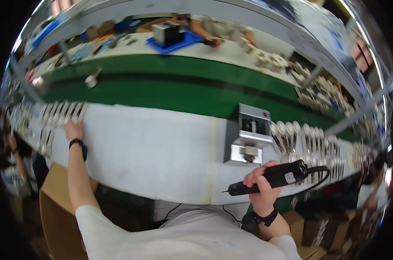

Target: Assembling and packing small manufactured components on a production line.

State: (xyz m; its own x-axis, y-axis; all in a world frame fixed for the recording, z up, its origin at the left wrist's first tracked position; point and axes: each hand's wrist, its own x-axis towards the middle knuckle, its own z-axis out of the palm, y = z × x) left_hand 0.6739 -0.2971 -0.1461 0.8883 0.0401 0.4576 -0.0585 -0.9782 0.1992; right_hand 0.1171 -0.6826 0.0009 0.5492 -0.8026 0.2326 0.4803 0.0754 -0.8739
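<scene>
My right hand (262, 190) is gripping a black cylindrical driver (282, 175) near the silver metal box (247, 139), ideally keeping tip (233, 189) clear; left hand (74, 131): can't tell.

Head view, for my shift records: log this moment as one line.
left hand: at row of slim parts | right hand: gripping black corded power tool | boxy metal machine: on white tabletop

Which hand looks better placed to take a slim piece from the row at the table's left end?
Probably the left hand: it is right at the row of slim pieces, while the right hand grips a black power tool well off to the right.
</scene>
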